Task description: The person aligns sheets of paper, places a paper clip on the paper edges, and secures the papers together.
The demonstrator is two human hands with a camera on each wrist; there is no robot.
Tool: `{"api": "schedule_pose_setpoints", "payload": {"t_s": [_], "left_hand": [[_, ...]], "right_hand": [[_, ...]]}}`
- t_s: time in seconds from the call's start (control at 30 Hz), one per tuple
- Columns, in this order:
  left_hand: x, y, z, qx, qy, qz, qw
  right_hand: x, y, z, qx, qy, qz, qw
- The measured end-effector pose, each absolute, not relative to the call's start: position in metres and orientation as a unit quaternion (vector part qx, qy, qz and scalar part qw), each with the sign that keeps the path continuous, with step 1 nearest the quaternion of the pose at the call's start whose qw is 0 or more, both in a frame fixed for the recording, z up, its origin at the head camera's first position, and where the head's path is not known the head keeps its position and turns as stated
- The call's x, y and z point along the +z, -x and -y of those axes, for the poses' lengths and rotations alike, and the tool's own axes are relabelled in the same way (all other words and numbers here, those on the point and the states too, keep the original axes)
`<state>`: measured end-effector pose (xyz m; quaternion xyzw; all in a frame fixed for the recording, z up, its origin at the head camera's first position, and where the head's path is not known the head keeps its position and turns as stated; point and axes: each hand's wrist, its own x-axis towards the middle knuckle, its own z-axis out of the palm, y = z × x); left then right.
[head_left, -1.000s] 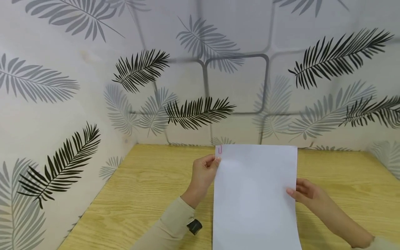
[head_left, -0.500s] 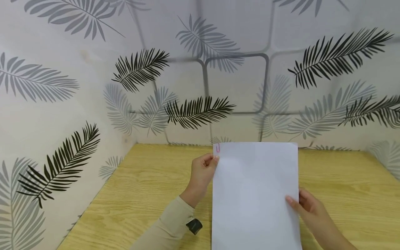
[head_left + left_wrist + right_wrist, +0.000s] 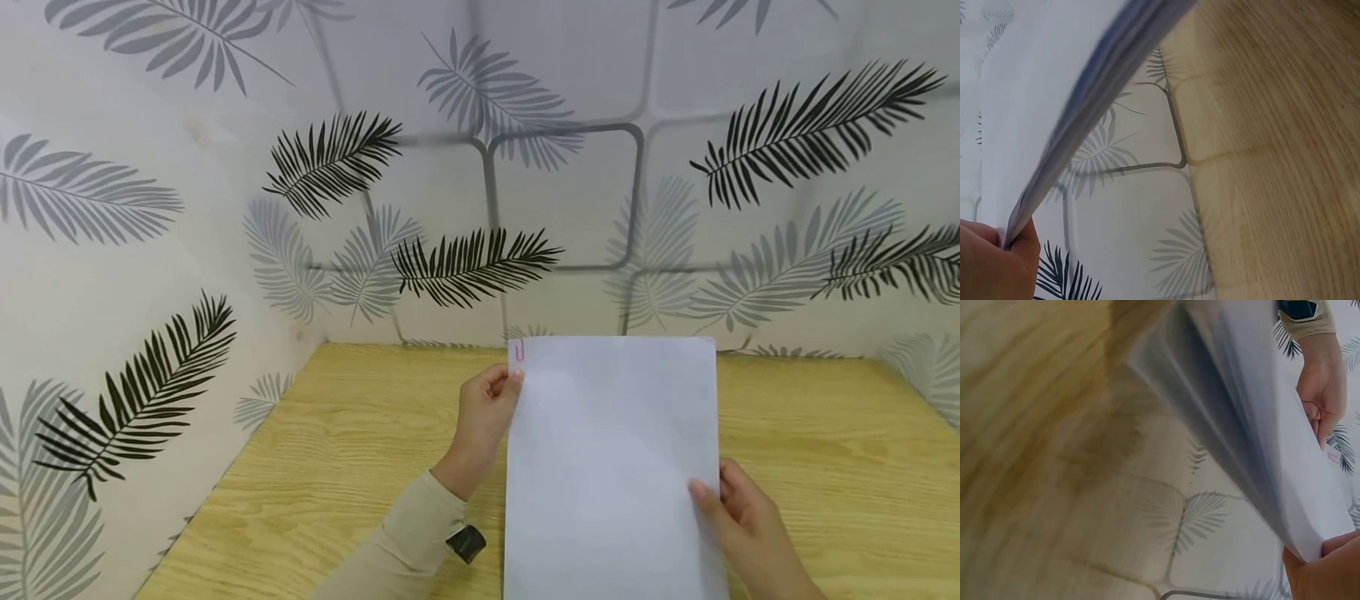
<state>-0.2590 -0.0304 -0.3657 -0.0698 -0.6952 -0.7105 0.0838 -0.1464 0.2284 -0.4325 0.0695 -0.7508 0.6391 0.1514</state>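
A stack of white paper sheets (image 3: 611,450) is held up in front of me, its face blank. At its top left corner sits a pink paper clip (image 3: 519,350). My left hand (image 3: 482,425) pinches the left edge just below the clip, thumb on the front face. Lower down on the other side, my right hand (image 3: 757,525) grips the right edge, its thumb on the front and its fingers behind. In the right wrist view the sheets (image 3: 1222,406) fan apart toward their lower end. The left wrist view shows the stack's layered edge (image 3: 1079,106) above the left hand (image 3: 1000,259).
Beneath the paper is a light wood-grain table (image 3: 360,433). A wall (image 3: 555,208) with a leaf pattern rises right behind it, and another patterned wall (image 3: 112,292) stands on the left. A dark watch-like device (image 3: 467,543) is worn at the left sleeve.
The paper's top edge has risen slightly and shifted a little left. My right hand has slid down along the right edge. The left hand keeps its pinch below the clip.
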Motion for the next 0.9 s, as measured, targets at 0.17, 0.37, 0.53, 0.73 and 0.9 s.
{"api": "schedule_pose_setpoints", "payload": {"t_s": [0.17, 0.37, 0.53, 0.73, 0.9], "left_hand": [[-0.368, 0.257, 0.031, -0.717, 0.091, 0.688, 0.067], [-0.372, 0.251, 0.029, -0.700, 0.142, 0.699, 0.033], [-0.374, 0.244, 0.027, -0.667, 0.175, 0.723, 0.035], [-0.368, 0.233, 0.026, -0.616, 0.203, 0.758, 0.070], [-0.367, 0.230, 0.028, -0.582, 0.229, 0.772, 0.114]], "right_hand": [[-0.424, 0.149, -0.229, 0.629, -0.054, 0.762, 0.148], [-0.407, 0.155, -0.240, 0.612, -0.037, 0.777, 0.145], [-0.398, 0.163, -0.248, 0.631, -0.056, 0.755, 0.171], [-0.392, 0.168, -0.249, 0.615, -0.061, 0.755, 0.218], [-0.393, 0.173, -0.245, 0.681, -0.116, 0.691, 0.213]]}}
